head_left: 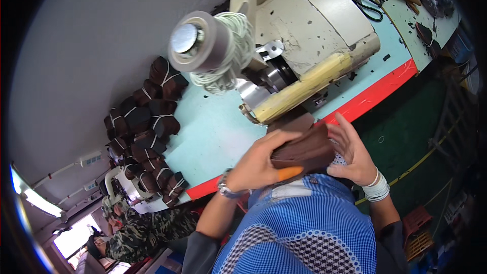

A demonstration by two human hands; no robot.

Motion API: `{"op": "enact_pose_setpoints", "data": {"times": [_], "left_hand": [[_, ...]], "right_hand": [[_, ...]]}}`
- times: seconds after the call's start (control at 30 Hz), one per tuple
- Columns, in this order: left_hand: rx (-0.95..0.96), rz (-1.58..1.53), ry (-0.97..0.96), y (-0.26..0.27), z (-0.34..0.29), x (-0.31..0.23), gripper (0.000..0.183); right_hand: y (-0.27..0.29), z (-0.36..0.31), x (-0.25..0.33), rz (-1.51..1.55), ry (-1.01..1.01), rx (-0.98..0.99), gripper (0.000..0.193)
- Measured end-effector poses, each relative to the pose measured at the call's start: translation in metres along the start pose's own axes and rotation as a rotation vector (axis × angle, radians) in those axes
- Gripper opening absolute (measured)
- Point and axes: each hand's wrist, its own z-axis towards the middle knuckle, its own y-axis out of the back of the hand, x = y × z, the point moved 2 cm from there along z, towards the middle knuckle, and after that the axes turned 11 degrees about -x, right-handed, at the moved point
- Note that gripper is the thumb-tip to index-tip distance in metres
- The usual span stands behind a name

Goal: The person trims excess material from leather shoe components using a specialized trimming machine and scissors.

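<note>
A stack of dark brown leather-like pieces (304, 149) sits above my lap, at the table's red front edge. My left hand (258, 160) grips its left end, with an orange cover on the thumb. Fingers spread, my right hand (352, 155) is at the stack's right end; whether its fingertips touch the pieces is hard to tell. White bands (376, 187) are looped around my right wrist. Another flat brown piece (291, 122) lies just beyond the stack, partly under the front of a cream machine (314, 20).
A post wound with pale cord (231, 45) stands beside the machine. Several tied brown bundles (152, 116) are piled at the table's left. Black scissors (370, 5) lie far right. A person in camouflage (134, 236) sits at lower left. Plastic crates (418, 228) stand on the floor, lower right.
</note>
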Motion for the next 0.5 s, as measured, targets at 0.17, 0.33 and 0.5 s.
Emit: {"op": "enact_pose_setpoints", "data": {"times": [0.17,0.33,0.5], "left_hand": [[0.176,-0.375,0.358,-0.023,-0.019,0.017,0.064],[-0.213,-0.579,0.687,-0.044,-0.059,0.041,0.049],[-0.451,-0.2,0.544,-0.029,-0.035,0.106,0.045]], "right_hand": [[-0.018,0.004,-0.011,-0.37,-0.028,0.236,0.068],[-0.012,0.019,-0.033,-0.329,0.018,0.054,0.062],[-0.013,0.076,-0.067,-0.909,0.32,-0.264,0.066]]}}
